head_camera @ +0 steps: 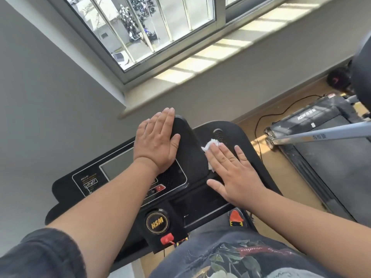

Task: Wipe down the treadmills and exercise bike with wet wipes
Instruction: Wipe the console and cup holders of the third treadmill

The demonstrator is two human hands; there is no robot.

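Observation:
A black treadmill console [84, 183] with a grey screen and an HSM dial fills the middle of the head view. My left hand [157, 141] lies flat with straight fingers on the raised top panel of the console. To the right, my right hand [233, 173] presses a crumpled white wet wipe [210, 146] flat against the console's right side, near a round speaker grille [219, 134]. Most of the wipe is hidden under my fingers.
A second treadmill [331, 141] with a grey belt and a silver handrail stands at the right on the wooden floor, its black power cable trailing beside it. A window and pale sill [200, 63] run along the wall ahead. A red safety key [167, 237] hangs below the dial.

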